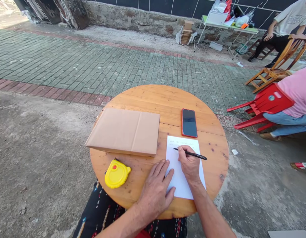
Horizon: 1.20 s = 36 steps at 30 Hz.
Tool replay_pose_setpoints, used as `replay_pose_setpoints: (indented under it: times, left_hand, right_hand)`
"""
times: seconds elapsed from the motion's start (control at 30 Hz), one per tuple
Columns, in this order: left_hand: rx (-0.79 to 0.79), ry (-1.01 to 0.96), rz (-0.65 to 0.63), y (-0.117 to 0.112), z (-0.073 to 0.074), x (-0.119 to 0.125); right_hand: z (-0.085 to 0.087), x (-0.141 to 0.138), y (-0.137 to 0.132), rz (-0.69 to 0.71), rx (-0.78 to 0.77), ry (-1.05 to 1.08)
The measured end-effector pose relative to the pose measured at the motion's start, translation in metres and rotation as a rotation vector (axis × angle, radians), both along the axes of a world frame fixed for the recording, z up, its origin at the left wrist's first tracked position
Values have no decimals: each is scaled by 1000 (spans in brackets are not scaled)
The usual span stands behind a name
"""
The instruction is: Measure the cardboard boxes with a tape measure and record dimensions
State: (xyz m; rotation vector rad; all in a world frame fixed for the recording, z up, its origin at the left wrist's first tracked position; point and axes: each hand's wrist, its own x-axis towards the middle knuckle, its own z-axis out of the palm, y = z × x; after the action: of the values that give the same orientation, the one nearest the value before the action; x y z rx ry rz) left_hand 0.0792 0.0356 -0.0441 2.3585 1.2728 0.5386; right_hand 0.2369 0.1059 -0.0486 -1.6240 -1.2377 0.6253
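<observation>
My right hand (189,162) grips a black pen (199,155), its tip over a white sheet of paper (179,185) just under some lines of small handwriting. My left hand (157,185) lies flat with its fingers spread, partly on the table and touching the paper's left edge. Beyond the left hand is a closed brown cardboard box (123,130). A yellow tape measure (116,174) with a red button sits left of that hand. Above the paper lies a phone (189,123) in a red case, its screen dark.
All this rests on a round wooden table (212,145). To the right a person in pink sits on a red plastic chair (269,102), near a wooden chair (286,62). Against the wall stands a cluttered folding table (249,30), with another seated person beside it.
</observation>
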Motion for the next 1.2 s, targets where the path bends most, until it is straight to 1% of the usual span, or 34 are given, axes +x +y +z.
replay_pose_setpoints:
  times: [0.77, 0.97, 1.2]
  left_hand:
    - [12, -1, 0, 0, -1, 0]
    - [8, -1, 0, 1, -2, 0]
    - [8, -10, 2, 1, -1, 0]
  right_hand:
    - [-2, 0, -1, 26, -13, -28]
    - [-3, 1, 1, 31, -25, 42]
    - [-3, 1, 0, 31, -17, -16]
